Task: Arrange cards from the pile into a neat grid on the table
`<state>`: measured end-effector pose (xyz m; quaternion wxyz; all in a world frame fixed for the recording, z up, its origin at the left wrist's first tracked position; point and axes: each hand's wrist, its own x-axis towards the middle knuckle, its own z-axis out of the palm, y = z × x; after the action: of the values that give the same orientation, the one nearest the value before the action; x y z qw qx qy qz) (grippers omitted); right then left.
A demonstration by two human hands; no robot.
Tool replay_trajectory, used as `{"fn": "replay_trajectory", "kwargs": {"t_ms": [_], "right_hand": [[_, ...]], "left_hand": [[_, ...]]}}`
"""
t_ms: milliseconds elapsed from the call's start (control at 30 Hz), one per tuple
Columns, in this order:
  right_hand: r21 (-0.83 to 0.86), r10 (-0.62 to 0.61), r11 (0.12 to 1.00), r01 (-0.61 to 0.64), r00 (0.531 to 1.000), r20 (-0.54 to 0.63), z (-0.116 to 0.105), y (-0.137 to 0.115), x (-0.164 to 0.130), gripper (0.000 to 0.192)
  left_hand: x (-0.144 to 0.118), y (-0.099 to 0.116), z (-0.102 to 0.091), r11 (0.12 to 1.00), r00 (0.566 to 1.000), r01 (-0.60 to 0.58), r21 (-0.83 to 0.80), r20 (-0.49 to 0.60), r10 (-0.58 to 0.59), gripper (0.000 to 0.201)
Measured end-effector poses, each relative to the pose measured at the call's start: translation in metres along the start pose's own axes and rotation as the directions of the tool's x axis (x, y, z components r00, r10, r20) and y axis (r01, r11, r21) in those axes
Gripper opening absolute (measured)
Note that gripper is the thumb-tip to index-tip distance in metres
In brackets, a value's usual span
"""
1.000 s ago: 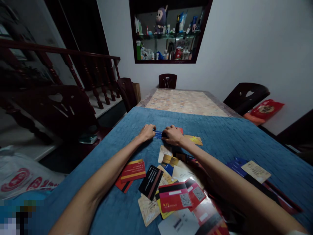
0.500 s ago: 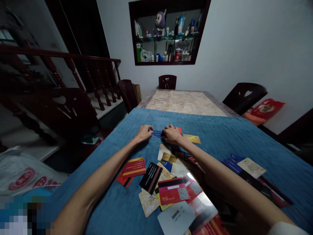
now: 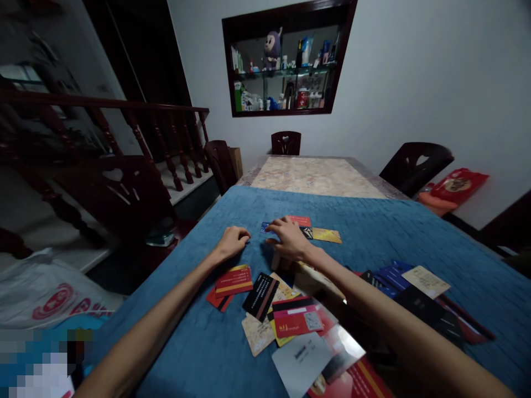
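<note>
My left hand (image 3: 233, 244) rests on the blue cloth with its fingers curled in, and no card shows in it. Over the cards my right hand (image 3: 289, 241) has its fingers apart, partly covering a blue card (image 3: 264, 227). Beside that hand lie a red card (image 3: 302, 221), a black-and-white card (image 3: 307, 232) and a gold card (image 3: 327, 235). Closer to me is a loose pile with a black card (image 3: 258, 298), a red card with a square code (image 3: 290, 323) and a white card (image 3: 302, 362). My right forearm hides part of the pile.
Red-and-gold cards (image 3: 234, 282) lie left of the pile. Right of my forearm are blue cards (image 3: 390, 276), a beige card (image 3: 426, 281) and a black card (image 3: 429, 315). The blue cloth (image 3: 357, 215) covers the table's near part; dark chairs (image 3: 417, 163) stand around it.
My left hand has drawn back toward me and left, away from the blue card. My right hand has come slightly nearer with its fingers spreading, uncovering the black-and-white card.
</note>
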<state>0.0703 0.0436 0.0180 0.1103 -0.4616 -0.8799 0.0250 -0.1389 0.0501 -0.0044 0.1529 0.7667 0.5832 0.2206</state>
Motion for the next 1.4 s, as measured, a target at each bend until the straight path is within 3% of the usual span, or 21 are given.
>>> {"fn": "replay_trajectory", "kwargs": {"t_ms": [200,400,800,1300,1400], "right_hand": [[0.095,-0.191,0.978,0.187,0.981,0.036,0.008,-0.050,-0.031,0.031],[0.070,-0.280,0.958,0.277,0.959,0.038,0.019,-0.075,-0.042,0.026],[0.065,-0.292,0.955,0.288,0.955,0.054,0.032,-0.078,-0.047,0.026],[-0.107,-0.526,0.848,0.520,0.850,-0.032,0.022,-0.076,-0.048,0.028],[-0.143,-0.491,0.866,0.478,0.869,-0.067,0.019,-0.075,-0.047,0.024]], "left_hand": [[-0.014,-0.001,0.003,0.997,0.996,0.044,-0.057,-0.081,-0.048,0.031],[-0.019,-0.005,0.010,0.994,0.988,0.033,-0.102,-0.147,-0.048,0.029],[-0.026,0.004,0.015,0.988,0.977,-0.065,-0.139,-0.212,0.035,0.028],[-0.029,0.001,0.014,0.965,0.982,-0.022,-0.260,-0.185,-0.027,0.027],[-0.029,0.001,0.012,0.947,0.982,0.001,-0.322,-0.176,-0.061,0.025]]}}
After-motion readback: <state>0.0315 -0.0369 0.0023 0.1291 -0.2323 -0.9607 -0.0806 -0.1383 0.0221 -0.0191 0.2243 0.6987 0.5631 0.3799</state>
